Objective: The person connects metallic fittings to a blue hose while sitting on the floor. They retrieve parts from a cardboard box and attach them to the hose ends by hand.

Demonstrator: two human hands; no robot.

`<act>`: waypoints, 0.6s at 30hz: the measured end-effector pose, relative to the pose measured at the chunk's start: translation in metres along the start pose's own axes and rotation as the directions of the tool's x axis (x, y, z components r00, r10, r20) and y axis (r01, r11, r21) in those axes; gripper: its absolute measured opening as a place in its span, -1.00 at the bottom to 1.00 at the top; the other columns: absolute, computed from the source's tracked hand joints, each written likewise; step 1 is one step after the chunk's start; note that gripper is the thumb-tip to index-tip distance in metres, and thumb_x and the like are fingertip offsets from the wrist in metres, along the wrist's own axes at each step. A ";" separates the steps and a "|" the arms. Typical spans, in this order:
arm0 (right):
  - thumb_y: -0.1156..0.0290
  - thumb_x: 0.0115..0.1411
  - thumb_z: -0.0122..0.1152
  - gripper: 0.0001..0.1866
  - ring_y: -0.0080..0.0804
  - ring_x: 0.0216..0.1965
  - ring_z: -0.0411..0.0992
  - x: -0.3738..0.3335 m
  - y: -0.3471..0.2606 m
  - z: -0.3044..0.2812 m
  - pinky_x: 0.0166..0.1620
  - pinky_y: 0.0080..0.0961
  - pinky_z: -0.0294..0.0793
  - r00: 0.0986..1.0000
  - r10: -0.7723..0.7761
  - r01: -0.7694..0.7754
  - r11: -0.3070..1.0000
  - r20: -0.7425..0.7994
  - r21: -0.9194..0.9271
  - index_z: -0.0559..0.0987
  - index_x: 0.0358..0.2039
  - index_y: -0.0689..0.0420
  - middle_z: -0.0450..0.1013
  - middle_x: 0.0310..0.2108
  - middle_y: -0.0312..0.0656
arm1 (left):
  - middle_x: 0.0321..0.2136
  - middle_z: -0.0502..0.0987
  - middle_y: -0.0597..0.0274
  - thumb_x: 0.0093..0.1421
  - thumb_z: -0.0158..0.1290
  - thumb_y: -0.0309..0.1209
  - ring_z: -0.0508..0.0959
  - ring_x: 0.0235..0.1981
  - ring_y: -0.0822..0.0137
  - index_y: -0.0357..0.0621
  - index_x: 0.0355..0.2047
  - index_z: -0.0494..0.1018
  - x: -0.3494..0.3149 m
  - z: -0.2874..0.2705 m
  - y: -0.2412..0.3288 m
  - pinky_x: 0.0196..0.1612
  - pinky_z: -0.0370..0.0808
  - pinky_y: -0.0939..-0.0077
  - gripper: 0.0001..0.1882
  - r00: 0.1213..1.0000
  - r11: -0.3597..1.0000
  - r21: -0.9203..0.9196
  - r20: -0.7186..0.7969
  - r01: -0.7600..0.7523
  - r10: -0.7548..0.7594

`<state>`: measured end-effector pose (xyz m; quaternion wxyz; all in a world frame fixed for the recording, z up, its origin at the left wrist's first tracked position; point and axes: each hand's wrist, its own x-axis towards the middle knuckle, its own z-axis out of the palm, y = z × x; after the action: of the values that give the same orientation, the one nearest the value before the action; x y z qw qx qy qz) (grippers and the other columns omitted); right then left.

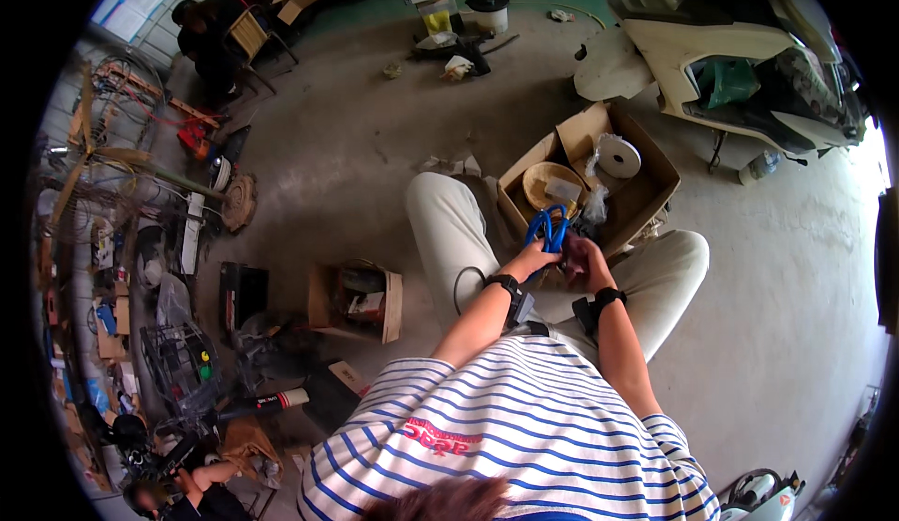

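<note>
My left hand is closed around a bright blue looped thing, which looks like bent hose or thick cable. Close beside it, my right hand has its fingers curled on a crumpled dark red cloth, which meets the blue loops. Both hands are in front of my lap, at the near edge of an open cardboard box. Inside the box lie a round tan basket-like thing, a white spool and some clear plastic. My fingers partly cover what they hold.
A scooter with pale panels stands at the far right, a plastic bottle beneath it. Left of my knee is a smaller cardboard box. Cluttered parts line the left wall. Two other people are at the left, one far, one near.
</note>
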<state>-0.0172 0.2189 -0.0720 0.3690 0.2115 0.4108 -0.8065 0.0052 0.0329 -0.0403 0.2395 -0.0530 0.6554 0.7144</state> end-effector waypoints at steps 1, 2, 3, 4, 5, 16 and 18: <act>0.05 0.08 -0.05 -0.64 -0.33 -0.55 0.43 0.006 -0.007 -0.012 -0.49 -0.48 0.44 0.743 0.215 -0.353 0.930 0.634 0.099 0.48 -0.32 0.08 0.46 -0.45 -0.16 | -0.59 0.42 0.31 -0.08 0.05 -0.47 0.41 -0.58 0.45 -0.15 -0.40 0.43 0.001 0.009 0.005 -0.48 0.36 0.61 -0.83 1.000 0.991 -0.136 -0.015 0.016 -0.018; 0.05 0.08 -0.05 -0.64 -0.33 -0.55 0.43 0.006 -0.003 -0.003 -0.49 -0.48 0.44 0.741 0.216 -0.357 0.929 0.636 0.100 0.48 -0.32 0.08 0.46 -0.45 -0.16 | -0.59 0.42 0.31 -0.08 0.05 -0.47 0.41 -0.58 0.45 -0.15 -0.40 0.43 0.001 0.004 0.006 -0.48 0.36 0.61 -0.83 1.000 0.991 -0.135 -0.018 0.019 -0.022; 0.03 0.09 -0.07 -0.60 -0.30 -0.54 0.44 0.000 0.007 0.013 -0.50 -0.46 0.44 0.920 0.162 -0.212 0.971 0.356 0.106 0.48 -0.31 0.10 0.47 -0.44 -0.13 | -0.62 0.41 0.30 -0.11 0.02 -0.47 0.40 -0.62 0.43 -0.16 -0.45 0.43 -0.002 -0.002 0.004 -0.52 0.34 0.61 -0.85 0.993 0.985 -0.135 0.067 0.106 -0.097; 0.00 0.09 -0.08 -0.56 -0.28 -0.54 0.44 -0.009 0.010 0.028 -0.52 -0.43 0.45 0.997 0.067 -0.069 0.996 0.044 0.054 0.48 -0.29 0.12 0.47 -0.42 -0.11 | -0.66 0.40 0.29 -0.14 0.00 -0.46 0.39 -0.65 0.42 -0.17 -0.50 0.43 -0.004 -0.007 0.003 -0.56 0.32 0.61 -0.87 0.975 0.974 -0.131 0.150 0.186 -0.166; -0.03 0.10 -0.12 -0.50 -0.24 -0.47 0.46 -0.019 0.003 0.034 -0.44 -0.37 0.47 0.977 0.123 -0.129 0.992 0.174 0.018 0.47 -0.27 0.17 0.47 -0.42 -0.10 | -0.71 0.39 0.26 -0.17 -0.02 -0.46 0.39 -0.68 0.40 -0.19 -0.58 0.42 -0.007 -0.003 0.008 -0.60 0.30 0.59 -0.90 0.982 0.991 -0.083 0.164 0.108 -0.093; 0.45 0.08 0.08 -0.61 -0.38 -0.31 0.41 -0.035 0.006 0.046 -0.22 -0.44 0.43 0.953 0.080 -0.005 0.968 0.291 -0.252 0.34 -0.04 0.08 0.41 -0.26 -0.17 | -0.40 0.52 0.06 -0.06 0.06 -0.37 0.50 -0.31 0.22 -0.19 -0.21 0.41 0.004 -0.017 -0.055 -0.20 0.38 0.47 -0.64 0.997 0.827 0.562 -0.032 -0.038 0.068; 0.61 -0.03 0.16 -0.40 -0.45 -0.23 0.35 -0.035 0.003 0.052 -0.13 -0.52 0.35 0.953 0.043 0.091 0.903 0.300 -0.420 0.24 0.04 -0.02 0.39 -0.26 -0.25 | -0.34 0.51 -0.01 -0.05 0.08 -0.38 0.50 -0.24 0.17 -0.22 -0.18 0.39 0.007 -0.016 -0.049 -0.15 0.37 0.43 -0.62 0.987 0.780 0.617 -0.030 -0.107 0.159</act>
<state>0.0048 0.1899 -0.0212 0.4548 -0.0060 0.5193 -0.7235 0.0153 0.0206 -0.0898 0.1662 0.0454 0.8628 0.4754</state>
